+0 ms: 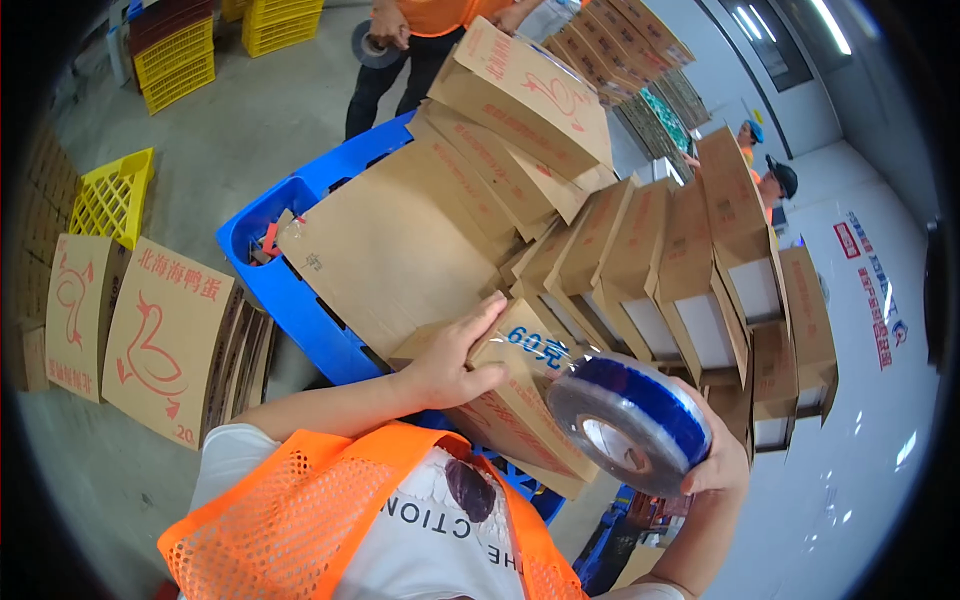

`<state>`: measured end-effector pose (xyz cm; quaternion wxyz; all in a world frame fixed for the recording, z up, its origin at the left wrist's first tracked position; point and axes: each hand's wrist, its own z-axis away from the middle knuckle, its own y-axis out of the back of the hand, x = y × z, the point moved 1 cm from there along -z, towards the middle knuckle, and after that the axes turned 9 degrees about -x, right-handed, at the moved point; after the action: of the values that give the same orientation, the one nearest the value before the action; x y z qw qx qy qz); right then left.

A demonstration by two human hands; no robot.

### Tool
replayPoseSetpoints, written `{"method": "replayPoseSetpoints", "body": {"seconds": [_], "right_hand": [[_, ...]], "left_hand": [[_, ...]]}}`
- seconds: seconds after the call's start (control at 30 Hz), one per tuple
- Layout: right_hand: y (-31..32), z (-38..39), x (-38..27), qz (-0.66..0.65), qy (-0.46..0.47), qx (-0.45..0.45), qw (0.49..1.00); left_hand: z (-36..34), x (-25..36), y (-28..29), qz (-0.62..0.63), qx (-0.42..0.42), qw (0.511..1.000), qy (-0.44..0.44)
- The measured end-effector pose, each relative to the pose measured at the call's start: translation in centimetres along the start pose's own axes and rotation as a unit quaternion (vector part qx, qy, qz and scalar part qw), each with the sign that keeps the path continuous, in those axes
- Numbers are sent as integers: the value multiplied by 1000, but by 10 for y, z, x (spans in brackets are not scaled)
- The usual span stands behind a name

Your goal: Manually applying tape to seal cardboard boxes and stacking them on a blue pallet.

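My left hand (pixel 465 350) rests on the edge of a cardboard box (pixel 510 430), fingers stretched and thumb apart, beside a strip of clear tape with blue print (pixel 535 345). My right hand (pixel 715 450) grips a large roll of clear and blue packing tape (pixel 630 430), which hangs at the box's right end with the strip running from it. Behind this box lies a flat cardboard sheet (pixel 370 250) in a blue plastic pallet box (pixel 285 320).
Stacked cartons surround the work on the right (pixel 685 300), upper middle (pixel 520 90) and left (pixel 170 340). Yellow crates (pixel 110 190) stand at left. A person in orange with dark trousers (pixel 375 90) holds another tape roll (pixel 370 50); two co-workers (pixel 775 185) are behind the cartons.
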<state>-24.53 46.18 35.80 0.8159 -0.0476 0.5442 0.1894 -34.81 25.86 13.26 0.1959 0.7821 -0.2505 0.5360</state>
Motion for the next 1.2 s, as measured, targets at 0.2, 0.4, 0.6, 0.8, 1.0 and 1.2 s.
{"method": "replayPoseSetpoints", "body": {"seconds": [0.2, 0.4, 0.6, 0.8, 1.0, 1.2], "right_hand": [[8, 27, -7, -4, -135, 56, 989], [17, 68, 10, 24, -73, 3, 997], [30, 96, 41, -49, -9, 86, 995], [22, 88, 26, -15, 3, 37, 999], [31, 113, 49, 235, -220, 62, 945], [44, 93, 112, 171, -305, 60, 935]], "left_hand": [[0, 5, -7, 60, 21, 997, 44], [1, 5, -10, 43, 54, 998, 10], [-52, 95, 9, -384, -252, 879, -130], [-71, 82, -4, -337, -384, 859, -21], [-68, 80, -3, -358, -364, 858, -65], [-72, 82, -5, -378, -377, 845, -30]]}}
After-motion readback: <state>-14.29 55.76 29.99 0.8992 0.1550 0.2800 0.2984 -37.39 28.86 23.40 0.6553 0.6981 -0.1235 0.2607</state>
